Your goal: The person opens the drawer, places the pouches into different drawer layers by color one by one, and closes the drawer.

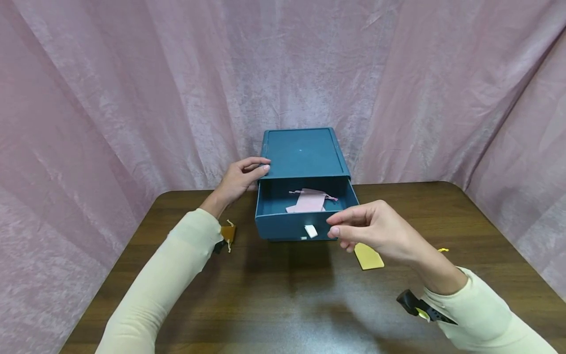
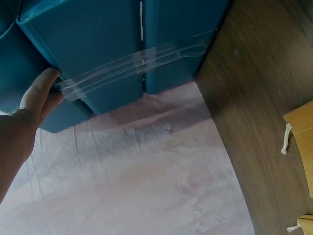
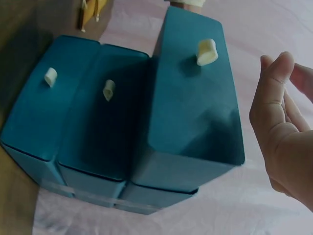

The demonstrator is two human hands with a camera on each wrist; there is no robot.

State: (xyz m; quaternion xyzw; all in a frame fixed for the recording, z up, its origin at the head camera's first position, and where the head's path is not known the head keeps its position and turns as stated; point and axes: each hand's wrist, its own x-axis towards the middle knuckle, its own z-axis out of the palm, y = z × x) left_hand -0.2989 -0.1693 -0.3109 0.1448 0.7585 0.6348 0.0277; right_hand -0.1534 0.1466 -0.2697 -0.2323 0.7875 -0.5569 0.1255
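Observation:
A teal drawer cabinet (image 1: 305, 153) stands on the table with its top drawer (image 1: 287, 222) pulled out. Inside that drawer lies a pink drawstring pouch (image 1: 309, 200). White knobs mark the drawer fronts; the top one (image 3: 207, 52) is plain in the right wrist view. My left hand (image 1: 239, 178) rests on the cabinet's upper left edge, its fingertips touching the top. In front of the drawer's right corner hovers my right hand (image 1: 376, 228), fingers loosely bent, with nothing seen between them. The right wrist view shows it apart from the drawer.
An ochre drawstring pouch (image 1: 228, 234) lies left of the cabinet, by the left sleeve; a second one (image 2: 305, 224) shows in the left wrist view. A yellow flat piece (image 1: 369, 256) lies beneath the right hand. Clear tape (image 2: 137, 62) crosses the cabinet's side. A pink curtain (image 1: 305, 64) hangs behind.

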